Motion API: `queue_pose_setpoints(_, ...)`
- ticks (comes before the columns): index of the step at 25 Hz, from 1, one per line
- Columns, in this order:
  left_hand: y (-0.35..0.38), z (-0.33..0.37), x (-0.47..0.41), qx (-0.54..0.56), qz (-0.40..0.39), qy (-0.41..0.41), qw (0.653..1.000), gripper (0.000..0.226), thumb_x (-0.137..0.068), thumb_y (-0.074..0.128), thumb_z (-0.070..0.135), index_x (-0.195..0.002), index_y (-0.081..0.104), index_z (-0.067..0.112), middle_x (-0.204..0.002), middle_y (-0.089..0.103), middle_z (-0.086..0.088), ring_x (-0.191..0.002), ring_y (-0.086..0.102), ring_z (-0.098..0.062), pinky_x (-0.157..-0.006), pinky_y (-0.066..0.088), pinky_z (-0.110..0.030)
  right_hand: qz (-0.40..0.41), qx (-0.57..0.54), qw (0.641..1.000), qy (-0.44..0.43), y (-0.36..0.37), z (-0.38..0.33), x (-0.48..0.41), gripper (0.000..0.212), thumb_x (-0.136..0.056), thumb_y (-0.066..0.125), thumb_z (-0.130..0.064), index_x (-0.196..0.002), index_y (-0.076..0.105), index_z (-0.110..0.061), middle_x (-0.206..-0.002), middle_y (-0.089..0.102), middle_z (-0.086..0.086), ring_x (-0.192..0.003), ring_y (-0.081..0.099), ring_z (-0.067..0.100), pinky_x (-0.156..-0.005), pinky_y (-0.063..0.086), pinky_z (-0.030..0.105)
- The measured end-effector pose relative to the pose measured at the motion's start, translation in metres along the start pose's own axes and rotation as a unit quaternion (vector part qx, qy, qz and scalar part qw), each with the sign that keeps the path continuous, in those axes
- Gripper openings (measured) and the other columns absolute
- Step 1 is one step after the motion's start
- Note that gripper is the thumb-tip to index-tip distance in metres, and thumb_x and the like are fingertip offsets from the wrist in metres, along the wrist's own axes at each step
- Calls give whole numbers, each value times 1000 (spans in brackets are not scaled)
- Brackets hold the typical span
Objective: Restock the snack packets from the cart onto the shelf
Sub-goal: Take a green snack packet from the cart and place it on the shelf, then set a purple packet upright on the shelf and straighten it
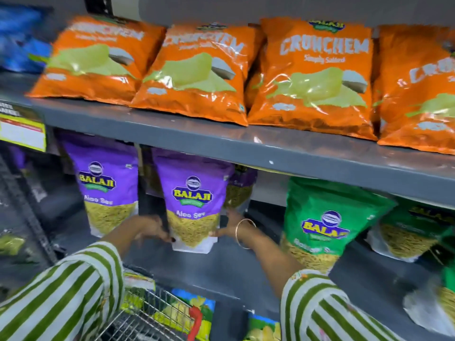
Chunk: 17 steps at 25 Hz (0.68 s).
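A purple Aloo Sev packet [193, 200] is standing upright on the lower shelf [221, 264], gripped at its base from both sides. A second purple packet [108, 185] is standing just left of it. The wire cart [147, 313] is sitting below, holding yellow packets [138, 286].

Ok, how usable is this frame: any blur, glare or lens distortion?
Head view: motion blur smears the left orange packets and blue packets; glare streaks the orange foil; the wide lens bows the shelf edge; the purple Aloo Sev packet between both hands reads clearly.
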<state>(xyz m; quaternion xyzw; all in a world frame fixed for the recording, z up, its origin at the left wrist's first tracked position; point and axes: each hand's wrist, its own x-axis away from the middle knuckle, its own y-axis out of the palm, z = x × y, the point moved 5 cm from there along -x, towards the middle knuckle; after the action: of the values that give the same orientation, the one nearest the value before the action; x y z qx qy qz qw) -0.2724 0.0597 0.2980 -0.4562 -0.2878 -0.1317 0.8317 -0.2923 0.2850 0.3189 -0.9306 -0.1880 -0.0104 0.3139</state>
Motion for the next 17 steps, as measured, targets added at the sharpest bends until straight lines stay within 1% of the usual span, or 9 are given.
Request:
queue_pose_setpoints(2,-14,-5,-18,144,118,143,972,92,-45,79,42,-124,44,11,-130,52,-5,-122,49,-24,-105,42,-46,44,-117,992,-13,16,5,-18,84,-60,81,1,-132,37,-4,-130,53,12,-120,51,25,-93,50,24)
queue_pose_setpoints(3,-9,-2,-22,206,121,187,953,96,-40,78,35,-126,43,9,-131,54,-10,-118,51,-23,-103,43,-45,58,-161,985,-16,21,5,-17,82,-61,79,6,-131,37,-2,-126,55,11,-113,54,22,-82,53,15)
queue_pose_setpoints(5,3,11,-23,287,100,242,922,84,-43,80,17,-119,47,9,-123,59,-14,-106,55,-21,-92,52,-33,85,-215,973,-13,25,1,-9,75,-62,77,9,-127,43,-1,-118,59,9,-103,54,17,-74,52,13)
queue_pose_setpoints(7,14,20,-14,312,81,264,909,66,-52,81,3,-108,50,22,-111,64,-5,-96,58,-15,-75,53,-13,123,-211,970,18,22,9,5,68,-61,80,3,-122,50,-5,-114,63,9,-99,56,16,-83,50,26)
queue_pose_setpoints(8,17,23,-10,307,66,279,907,59,-53,80,2,-101,53,24,-105,68,1,-93,58,-13,-73,53,-12,127,-209,969,33,20,15,14,66,-62,80,0,-120,52,-7,-113,63,9,-98,56,16,-85,48,29)
queue_pose_setpoints(10,25,24,-1,302,47,280,910,60,-50,79,8,-102,54,23,-105,69,-1,-98,59,-18,-86,53,-26,100,-205,973,40,20,22,34,61,-62,81,-2,-116,54,-12,-112,63,8,-100,57,17,-88,52,32)
queue_pose_setpoints(12,31,25,11,293,45,275,915,81,-38,87,21,-110,51,19,-116,64,-12,-106,57,-23,-96,48,-40,88,-221,971,2,10,12,48,54,-64,79,-1,-111,54,-13,-108,65,7,-99,61,18,-81,57,23)
queue_pose_setpoints(15,35,26,12,301,36,278,911,91,-20,89,45,-102,53,27,-110,65,-3,-102,59,-17,-92,51,-34,188,-318,927,-72,-39,-33,51,25,-73,71,1,-91,62,-14,-75,73,-8,-66,66,4,-57,53,10)
queue_pose_setpoints(17,35,25,13,311,34,273,910,92,-15,88,49,-97,53,28,-103,64,5,-97,59,-14,-85,51,-29,236,-345,904,-87,-70,-62,52,23,-73,70,3,-70,61,-18,-45,66,-15,-41,57,-6,-41,47,10)
